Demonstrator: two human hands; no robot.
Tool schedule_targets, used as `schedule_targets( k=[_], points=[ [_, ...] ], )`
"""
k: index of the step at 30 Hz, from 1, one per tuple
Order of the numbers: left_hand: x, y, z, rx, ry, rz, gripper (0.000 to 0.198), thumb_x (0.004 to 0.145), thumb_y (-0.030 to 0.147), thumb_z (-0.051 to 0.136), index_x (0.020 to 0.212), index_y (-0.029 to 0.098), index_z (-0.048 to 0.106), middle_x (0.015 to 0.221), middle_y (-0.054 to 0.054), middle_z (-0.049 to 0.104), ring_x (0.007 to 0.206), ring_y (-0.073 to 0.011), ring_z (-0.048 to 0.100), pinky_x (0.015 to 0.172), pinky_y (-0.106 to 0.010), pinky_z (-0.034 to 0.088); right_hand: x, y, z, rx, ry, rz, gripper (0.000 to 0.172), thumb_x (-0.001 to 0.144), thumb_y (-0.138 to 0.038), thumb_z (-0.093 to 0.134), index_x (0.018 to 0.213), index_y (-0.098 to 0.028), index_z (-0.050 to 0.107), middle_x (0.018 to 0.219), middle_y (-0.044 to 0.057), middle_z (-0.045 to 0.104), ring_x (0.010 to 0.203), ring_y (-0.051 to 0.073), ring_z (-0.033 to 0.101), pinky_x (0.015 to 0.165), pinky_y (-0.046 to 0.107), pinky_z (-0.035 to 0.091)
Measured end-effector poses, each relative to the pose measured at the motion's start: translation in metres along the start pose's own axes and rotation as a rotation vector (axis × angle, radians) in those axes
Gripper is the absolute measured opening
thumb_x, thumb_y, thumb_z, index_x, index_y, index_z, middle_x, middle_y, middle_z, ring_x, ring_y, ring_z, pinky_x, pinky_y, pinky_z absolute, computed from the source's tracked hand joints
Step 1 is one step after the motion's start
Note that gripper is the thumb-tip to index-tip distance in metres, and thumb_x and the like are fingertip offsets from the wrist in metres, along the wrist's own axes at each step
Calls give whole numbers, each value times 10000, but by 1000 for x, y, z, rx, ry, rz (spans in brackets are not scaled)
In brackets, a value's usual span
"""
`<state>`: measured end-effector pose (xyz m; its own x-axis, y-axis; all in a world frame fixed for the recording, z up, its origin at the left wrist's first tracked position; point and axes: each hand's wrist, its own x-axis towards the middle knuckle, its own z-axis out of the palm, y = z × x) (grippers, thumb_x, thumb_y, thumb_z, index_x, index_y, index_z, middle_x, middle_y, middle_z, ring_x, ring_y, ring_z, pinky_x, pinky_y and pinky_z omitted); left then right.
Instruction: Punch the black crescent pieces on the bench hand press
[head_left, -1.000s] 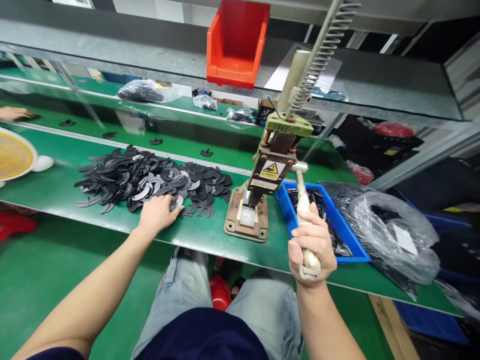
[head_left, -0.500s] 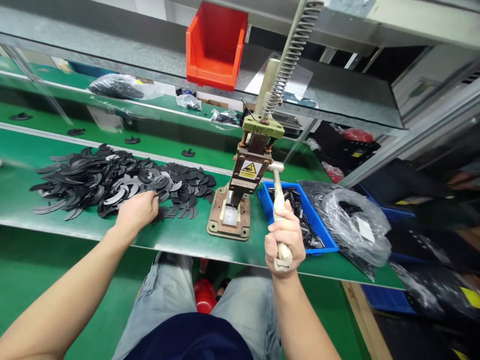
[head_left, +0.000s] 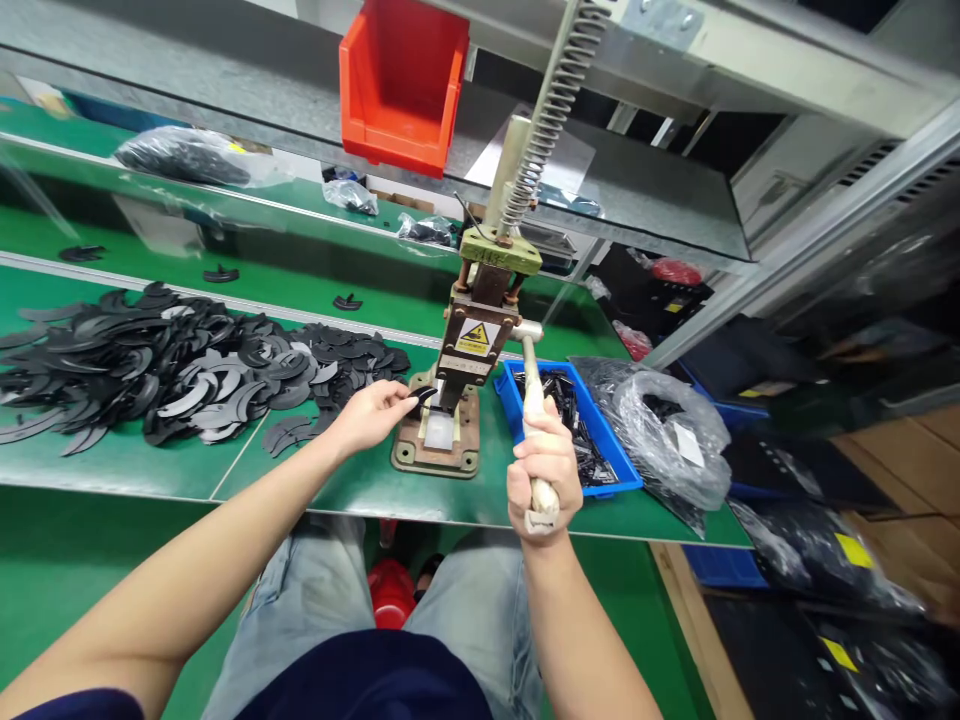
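Black crescent piece [head_left: 422, 395] is pinched between thumb and fingertips of the left hand [head_left: 371, 414] and held at the opening of the hand press [head_left: 474, 345], just above the base plate. The right hand [head_left: 546, 468] is closed in a full fist around the lever handle [head_left: 531, 385], which slopes down from the press head toward the front edge of the table [head_left: 352, 482]. A loose pile [head_left: 172, 365] of similar parts covers the table's left side. A blue tray [head_left: 622, 470] stands just right of the press, beside a plastic bag [head_left: 667, 430].
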<state>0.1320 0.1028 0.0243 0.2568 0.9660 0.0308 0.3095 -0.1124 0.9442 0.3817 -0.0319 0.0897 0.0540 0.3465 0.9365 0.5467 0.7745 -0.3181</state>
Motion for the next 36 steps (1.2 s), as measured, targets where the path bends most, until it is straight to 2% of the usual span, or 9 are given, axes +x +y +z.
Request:
schedule_targets(
  k=[2, 7, 10, 12, 14, 21, 28, 33, 36],
  points=[
    [0, -2, -8, 60, 46, 43, 418, 893, 621, 716, 1010, 220, 714, 625, 34, 629, 553, -151, 617, 529, -258, 451, -1, 0, 1, 11, 14, 5, 84, 904, -200, 653, 892, -268, 607, 893, 6, 653, 1168, 282, 704, 1233, 788, 458],
    [-3, -2, -20, -194, -95, -11, 523, 965, 702, 600, 1087, 201, 686, 729, -19, 725, 620, -184, 715, 595, -295, 553, -5, 1, 5, -24, 61, 32, 78, 917, -238, 650, 884, -284, 597, 857, 7, 637, 1126, 292, 728, 1167, 768, 529],
    [2, -1, -12, -216, -74, 4, 511, 858, 672, 765, 997, 193, 655, 699, 1, 704, 578, -163, 689, 597, -289, 559, -6, 0, 6, -35, 72, 48, 82, 923, -253, 652, 875, -285, 594, 842, 3, 634, 1105, 289, 737, 1117, 747, 572],
    [9, -2, -4, -230, -54, -6, 562, 742, 611, 891, 1006, 202, 609, 700, 33, 688, 529, -141, 658, 559, -268, 531, -6, 0, 6, -30, 69, 49, 83, 920, -245, 654, 874, -283, 595, 845, -2, 641, 1107, 280, 735, 1129, 744, 564],
    [16, -2, 3, -233, -71, -47, 607, 701, 581, 929, 1041, 201, 598, 683, 49, 677, 508, -137, 653, 534, -251, 505, -5, -1, 6, -30, 68, 48, 81, 919, -244, 655, 877, -282, 596, 849, -4, 648, 1107, 272, 734, 1135, 736, 563],
    [35, 8, 21, -201, -203, -203, 441, 762, 470, 920, 847, 189, 592, 631, 17, 676, 509, -146, 665, 509, -244, 510, -3, -1, 6, -73, 63, 32, 90, 945, -314, 626, 876, -292, 572, 827, -8, 636, 1079, 266, 744, 1086, 682, 612],
    [47, 13, 35, -45, -226, -248, 320, 854, 283, 854, 871, 199, 546, 584, 42, 642, 447, -119, 616, 449, -207, 469, -6, -1, 8, -57, 99, 22, 90, 929, -289, 630, 865, -280, 568, 804, -6, 626, 1066, 282, 735, 1111, 711, 579],
    [62, 20, 39, 79, -243, -396, 346, 852, 327, 863, 912, 212, 542, 533, 43, 607, 449, -139, 613, 447, -208, 454, -6, 5, 11, 41, 106, 26, 71, 902, -205, 655, 871, -236, 599, 873, -11, 659, 1122, 256, 720, 1212, 722, 487],
    [54, 27, 41, 118, -279, -375, 375, 823, 424, 862, 890, 224, 553, 539, 39, 602, 469, -144, 611, 456, -218, 452, -4, 2, 11, 35, 136, 2, 85, 877, -174, 668, 860, -232, 609, 854, -22, 666, 1110, 231, 728, 1220, 680, 495]
  ],
)
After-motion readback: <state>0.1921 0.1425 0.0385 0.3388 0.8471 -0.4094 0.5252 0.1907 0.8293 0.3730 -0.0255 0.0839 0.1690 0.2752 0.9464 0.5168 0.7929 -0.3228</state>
